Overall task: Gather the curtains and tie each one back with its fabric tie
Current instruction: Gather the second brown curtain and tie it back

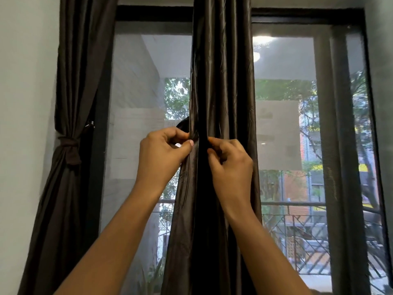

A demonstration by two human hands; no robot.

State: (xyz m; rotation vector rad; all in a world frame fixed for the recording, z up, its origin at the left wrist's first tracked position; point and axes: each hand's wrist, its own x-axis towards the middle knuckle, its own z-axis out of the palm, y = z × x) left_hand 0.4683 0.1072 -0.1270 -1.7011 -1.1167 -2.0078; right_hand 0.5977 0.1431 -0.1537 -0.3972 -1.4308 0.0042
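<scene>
A dark brown satin curtain (223, 81) hangs gathered in the middle of the window. My left hand (163, 154) pinches its left folds at about mid height, and a loop of dark fabric tie (184, 125) shows just above that hand. My right hand (229, 167) pinches a fold at the curtain's centre, close beside the left hand. At the far left a second brown curtain (70, 81) hangs gathered and bound with a knotted fabric tie (69, 145).
A black window frame (350, 15) with mesh screen surrounds the glass. A white wall (23, 103) lies on the left. Outside are a metal balcony railing (297, 204), trees and buildings.
</scene>
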